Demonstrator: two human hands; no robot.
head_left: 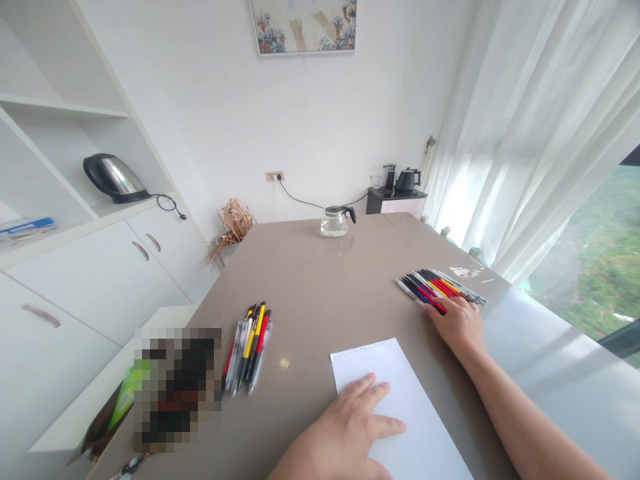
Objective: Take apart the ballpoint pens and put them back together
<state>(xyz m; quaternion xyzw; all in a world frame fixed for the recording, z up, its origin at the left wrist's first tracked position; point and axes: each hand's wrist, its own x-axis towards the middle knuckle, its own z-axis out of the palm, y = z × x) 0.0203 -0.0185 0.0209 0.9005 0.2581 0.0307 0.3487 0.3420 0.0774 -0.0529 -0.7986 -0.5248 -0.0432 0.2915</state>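
My left hand [357,423] lies on a sheet of white paper [405,380] with its fingers spread, holding nothing. Faint handwriting runs along the sheet's top edge. At the right, my right hand [460,325] rests at the near ends of a row of pens [433,283] in black, red, yellow, blue and clear. Its fingers are bent down and closed at a red pen [437,307] by the thumb; the fingertips are partly hidden. Left of the paper is a bunch of several more pens [250,347], apart from both hands.
A glass pot [334,223] with a black handle stands at the table's [300,267] far end. A blurred-out dark item [175,393] is at the left edge. White scraps [465,271] lie beyond the right-hand pens. A steel kettle [115,179] sits on the left shelf.
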